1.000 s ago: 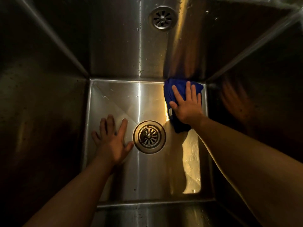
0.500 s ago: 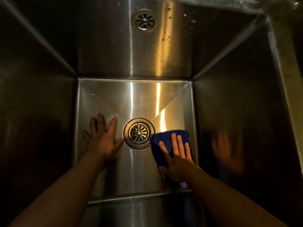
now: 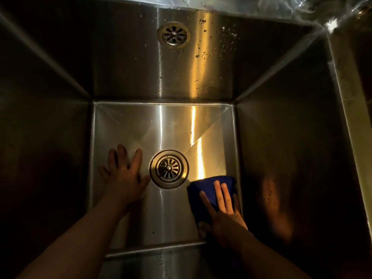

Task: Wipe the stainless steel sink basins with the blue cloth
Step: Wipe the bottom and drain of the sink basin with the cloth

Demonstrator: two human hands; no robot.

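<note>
— Both hands are down in the basin (image 3: 124, 125) now. Your left hand (image 3: 124, 174) lies flat on the floor of it, fingers spread, gripping nothing, just left of the drain (image 3: 168, 168).

— And your right?

— Your right hand (image 3: 223, 210) presses flat on the cloth (image 3: 207, 190), fingers straight and a little apart, palm down. It pins the cloth rather than clutching it.

— Where does the cloth sit?

— In the near right corner of the basin floor, bunched under your fingers. Its far edge pokes out ahead of your fingertips, its left edge lies close to the drain rim, and its right side runs up against the right wall (image 3: 291, 158). You can see a blurred reflection of your hand in that wall.

— Anything else in there?

— An overflow grille (image 3: 173, 33) sits high on the back wall, with water drops scattered to its right. A bright streak of light runs down the back wall and across the floor, ending just beyond the cloth. Both your forearms reach in from the near edge, bare.
</note>
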